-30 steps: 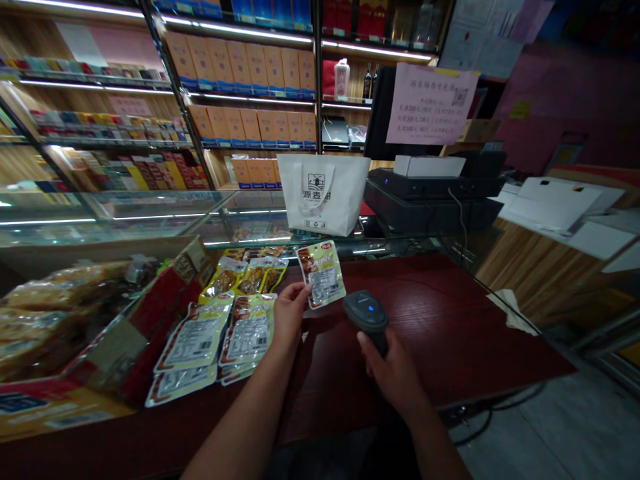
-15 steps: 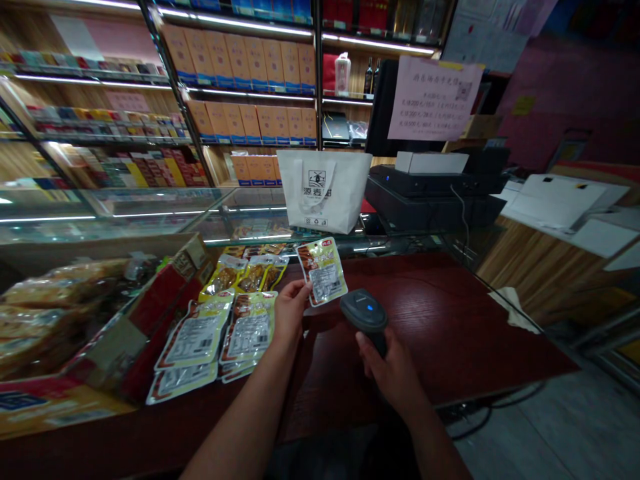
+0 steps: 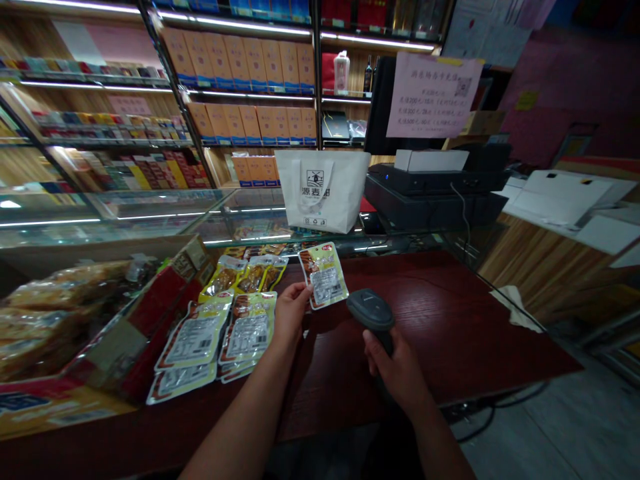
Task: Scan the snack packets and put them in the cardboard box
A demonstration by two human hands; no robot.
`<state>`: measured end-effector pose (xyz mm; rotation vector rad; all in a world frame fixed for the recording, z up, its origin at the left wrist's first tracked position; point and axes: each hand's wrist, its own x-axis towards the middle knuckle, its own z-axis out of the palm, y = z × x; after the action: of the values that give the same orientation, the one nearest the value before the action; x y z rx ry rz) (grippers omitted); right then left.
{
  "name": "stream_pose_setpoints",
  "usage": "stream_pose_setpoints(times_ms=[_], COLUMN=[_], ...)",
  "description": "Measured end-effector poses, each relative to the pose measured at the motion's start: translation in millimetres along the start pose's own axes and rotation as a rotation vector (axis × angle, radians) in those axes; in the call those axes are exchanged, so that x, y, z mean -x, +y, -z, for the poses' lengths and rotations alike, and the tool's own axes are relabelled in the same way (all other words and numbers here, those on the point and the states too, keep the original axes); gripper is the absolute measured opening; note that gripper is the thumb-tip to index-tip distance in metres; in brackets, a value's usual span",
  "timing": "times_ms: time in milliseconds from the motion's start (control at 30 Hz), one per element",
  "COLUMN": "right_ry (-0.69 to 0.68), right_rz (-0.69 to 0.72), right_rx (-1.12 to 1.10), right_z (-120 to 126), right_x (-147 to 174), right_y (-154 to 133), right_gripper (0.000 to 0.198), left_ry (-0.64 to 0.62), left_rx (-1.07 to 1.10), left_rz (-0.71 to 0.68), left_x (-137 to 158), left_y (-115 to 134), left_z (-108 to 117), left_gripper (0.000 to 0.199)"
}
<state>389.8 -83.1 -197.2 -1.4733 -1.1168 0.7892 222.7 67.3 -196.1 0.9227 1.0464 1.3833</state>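
Note:
My left hand pinches the lower left edge of a snack packet, whose printed label side faces up. A dark barcode scanner is in my right hand, with my fingers wrapped around its handle. The scanner's head sits just right of the packet, apart from it. Left of my left hand lie more packets of the same kind in overlapping stacks. Behind these are several yellow packets with brown food showing through.
A cardboard box of wrapped food stands at the left on the dark red table. A white bag stands on the glass counter behind. Farther right are a monitor with a paper sign and a crumpled cloth.
My right hand has drawn the scanner slightly to the right, away from the packet. The blue light on the scanner no longer shows. My left hand and its packet have hardly moved.

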Motion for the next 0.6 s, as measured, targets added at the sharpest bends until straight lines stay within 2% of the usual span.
stream_pose_setpoints(times_ms=[133,300,367,467,600], right_ry=[0.028,0.076,0.079,0.095,0.126], right_rz=[-0.028,-0.115,-0.183,-0.254,-0.282], right_rx=[-0.043,-0.17,-0.292,-0.464,-0.578], right_z=[14,31,36,42,45], right_x=[-2,-2,-2,-2,-3], right_y=[8,17,22,27,31], right_gripper=[0.047,0.053,0.058,0.062,0.058], left_ry=[0.008,0.035,0.078,0.21,0.346], left_rx=[-0.099,-0.245,-0.279,-0.301,-0.377], left_rz=[0.04,-0.092,-0.129,-0.138,-0.12], left_x=[1,19,31,45,51], left_y=[0,22,39,73,112], left_z=[0,13,30,67,116], left_gripper=[0.043,0.04,0.039,0.039,0.039])
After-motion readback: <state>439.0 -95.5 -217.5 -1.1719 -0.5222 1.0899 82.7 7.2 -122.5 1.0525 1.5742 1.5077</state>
